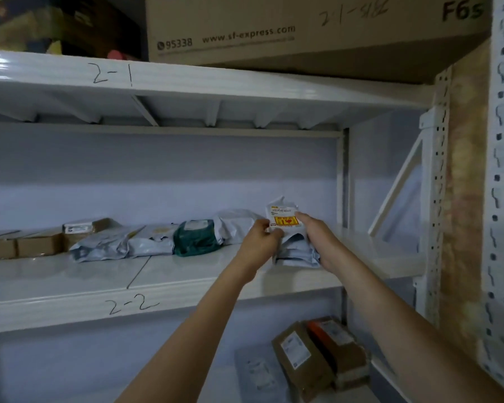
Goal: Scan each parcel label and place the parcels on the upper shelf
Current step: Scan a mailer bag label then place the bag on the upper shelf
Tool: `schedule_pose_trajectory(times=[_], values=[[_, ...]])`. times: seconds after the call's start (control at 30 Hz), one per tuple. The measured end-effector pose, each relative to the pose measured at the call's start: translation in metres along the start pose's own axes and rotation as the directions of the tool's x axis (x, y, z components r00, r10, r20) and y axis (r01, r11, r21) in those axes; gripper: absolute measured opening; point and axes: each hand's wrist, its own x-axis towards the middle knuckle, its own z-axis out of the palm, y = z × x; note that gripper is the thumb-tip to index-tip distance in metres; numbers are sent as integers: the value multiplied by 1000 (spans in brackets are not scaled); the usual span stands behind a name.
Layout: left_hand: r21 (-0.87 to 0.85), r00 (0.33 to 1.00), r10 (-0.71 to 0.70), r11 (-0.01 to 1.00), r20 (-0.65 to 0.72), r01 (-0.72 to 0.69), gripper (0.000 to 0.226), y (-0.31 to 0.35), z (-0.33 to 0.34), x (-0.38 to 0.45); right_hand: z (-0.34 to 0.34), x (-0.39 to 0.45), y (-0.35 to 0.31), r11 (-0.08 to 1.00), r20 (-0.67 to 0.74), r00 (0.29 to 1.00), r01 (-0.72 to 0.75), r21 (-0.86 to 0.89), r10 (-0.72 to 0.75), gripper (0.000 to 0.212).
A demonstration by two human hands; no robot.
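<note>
On shelf 2-2 [186, 289], two hands, left hand [261, 238], right hand [317, 237], one parcel [291, 239]

A row of parcels [146, 238] lies along the back of shelf 2-2 [70, 280]; the held mailer [288, 237] stands at its right end, boxes [317, 356] below.

We hold a grey poly-mailer parcel [291, 239] upright on the shelf marked 2-2 [186, 274], left hand [262, 237] and right hand [314, 231] gripping its sides, beside a green parcel [197, 237].
</note>
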Motion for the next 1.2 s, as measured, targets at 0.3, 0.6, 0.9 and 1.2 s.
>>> schedule_pose_trajectory(times=[0.3, 0.6, 0.9, 1.2], values=[[328, 957, -156, 942, 246, 69, 47, -30, -9, 76, -9, 93, 8, 843, 317, 909, -67, -533, 273, 60], [621, 982, -150, 782, 117, 45, 60, -44, 9, 96, -29, 111, -2, 448, 460, 833, 301, -842, 306, 57], [713, 986, -117, 681, -116, 165, 57, -50, 30, 155, -10, 184, 16, 535, 425, 845, 208, -819, 323, 39], [642, 935, -206, 683, -287, 348, 52, -90, 15, 189, 25, 225, 33, 574, 480, 826, 247, -781, 297, 55]])
